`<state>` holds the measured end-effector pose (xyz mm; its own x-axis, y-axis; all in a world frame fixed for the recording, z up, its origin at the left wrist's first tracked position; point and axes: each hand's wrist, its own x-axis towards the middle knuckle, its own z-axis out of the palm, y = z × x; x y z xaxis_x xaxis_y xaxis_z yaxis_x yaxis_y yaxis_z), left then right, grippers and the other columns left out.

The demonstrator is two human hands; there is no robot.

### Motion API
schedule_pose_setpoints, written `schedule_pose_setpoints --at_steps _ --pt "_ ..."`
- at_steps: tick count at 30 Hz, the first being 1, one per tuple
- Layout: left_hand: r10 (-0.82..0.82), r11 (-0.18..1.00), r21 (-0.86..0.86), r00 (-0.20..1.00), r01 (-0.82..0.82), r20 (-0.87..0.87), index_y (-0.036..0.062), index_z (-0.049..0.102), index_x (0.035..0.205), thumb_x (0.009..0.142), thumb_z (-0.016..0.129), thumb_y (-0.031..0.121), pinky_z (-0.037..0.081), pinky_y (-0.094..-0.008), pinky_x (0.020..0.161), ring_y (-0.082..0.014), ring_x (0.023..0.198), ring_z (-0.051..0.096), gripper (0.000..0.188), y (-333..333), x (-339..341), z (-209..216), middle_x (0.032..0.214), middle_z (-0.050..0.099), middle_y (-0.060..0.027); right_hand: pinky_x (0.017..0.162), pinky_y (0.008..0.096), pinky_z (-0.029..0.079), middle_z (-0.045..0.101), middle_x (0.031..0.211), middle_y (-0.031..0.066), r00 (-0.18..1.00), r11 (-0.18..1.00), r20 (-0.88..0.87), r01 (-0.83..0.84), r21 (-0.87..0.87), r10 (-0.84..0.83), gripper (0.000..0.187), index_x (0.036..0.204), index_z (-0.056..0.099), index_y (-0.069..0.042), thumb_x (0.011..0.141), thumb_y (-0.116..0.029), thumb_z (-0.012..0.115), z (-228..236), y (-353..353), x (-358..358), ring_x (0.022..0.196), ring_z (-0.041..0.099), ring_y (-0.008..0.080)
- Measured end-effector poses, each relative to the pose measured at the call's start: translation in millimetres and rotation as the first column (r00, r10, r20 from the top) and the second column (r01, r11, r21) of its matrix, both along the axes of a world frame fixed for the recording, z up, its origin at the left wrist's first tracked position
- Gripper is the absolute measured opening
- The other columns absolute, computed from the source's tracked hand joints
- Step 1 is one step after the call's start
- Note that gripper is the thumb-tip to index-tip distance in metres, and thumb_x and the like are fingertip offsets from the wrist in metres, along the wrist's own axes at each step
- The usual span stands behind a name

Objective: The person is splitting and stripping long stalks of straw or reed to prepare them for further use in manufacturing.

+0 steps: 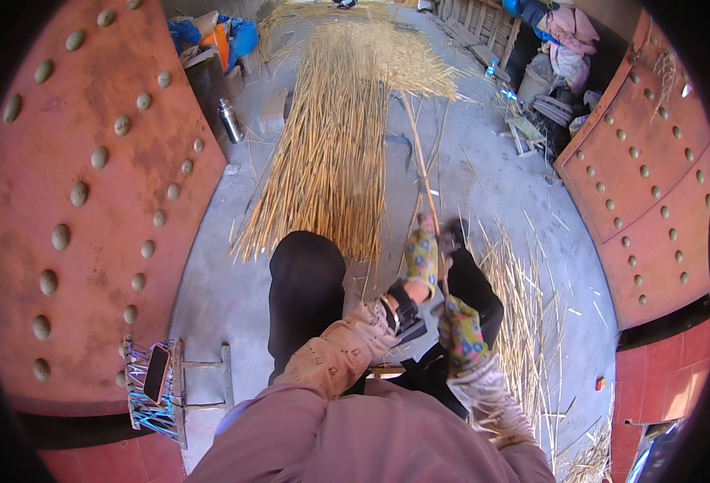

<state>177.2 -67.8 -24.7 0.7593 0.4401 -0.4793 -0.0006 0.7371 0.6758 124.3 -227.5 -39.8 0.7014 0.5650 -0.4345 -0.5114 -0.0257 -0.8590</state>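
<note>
My left hand (421, 256), in a flowered glove with bare fingertips, is closed on a long dry reed stalk (421, 165). A dark band circles that wrist. The stalk slants away from me to a feathery pale head lying over other heads at the far end. Nearer my body, my right hand (463, 328) wears a similar glove and closes around the stalk's lower end; its fingers are partly hidden. Ahead of my knees lies a broad pile of reed stalks (331, 153), laid lengthwise on the floor.
Loose straw (520, 298) litters the floor by my right leg. Studded rust-red doors (121, 193) (652, 177) stand on both sides. A steel flask (230, 121) is at the left. A phone (156, 374) lies on a woven stool (179, 402). Bags and a bucket (537, 78) fill the far right.
</note>
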Motion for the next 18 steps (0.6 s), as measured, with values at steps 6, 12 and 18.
schedule_pose_setpoints --at_steps 6,12,18 --pt "0.233 0.934 0.242 0.962 -0.262 0.145 0.0084 0.051 0.078 0.082 0.037 0.043 0.037 -0.0247 0.043 -0.0139 0.051 0.045 0.038 106 44 -87 0.065 0.050 -0.0011 0.032 0.0197 0.020 0.040 0.051 0.0019 0.911 0.894 -0.286 -0.370 -0.252 0.296 0.038 0.079 0.052 0.004 0.077 -0.033 0.052 -14 -178 -75 0.038 0.032 0.0060" --pt "0.261 0.965 -0.024 0.962 -0.260 0.076 0.0100 0.052 0.087 0.078 0.042 0.048 0.038 -0.0245 0.041 -0.0149 0.046 0.044 0.040 34 -7 -6 0.064 0.052 -0.0017 0.036 0.0209 0.027 0.040 0.051 -0.0002 0.900 0.852 -0.244 -0.426 -0.305 0.363 0.050 0.091 0.052 0.003 0.077 -0.045 0.046 3 -137 -51 0.041 0.035 0.0067" --pt "0.156 0.961 -0.245 0.982 -0.126 0.109 0.0122 0.046 0.069 0.071 0.048 0.056 0.033 -0.0276 0.034 -0.0140 0.040 0.042 0.044 -10 -3 -26 0.059 0.048 -0.0013 0.034 0.0185 0.022 0.033 0.046 -0.0052 0.979 0.988 -0.145 -0.133 0.077 0.143 0.030 0.077 0.049 -0.004 0.085 -0.032 0.038 37 19 10 0.035 0.029 0.0045"
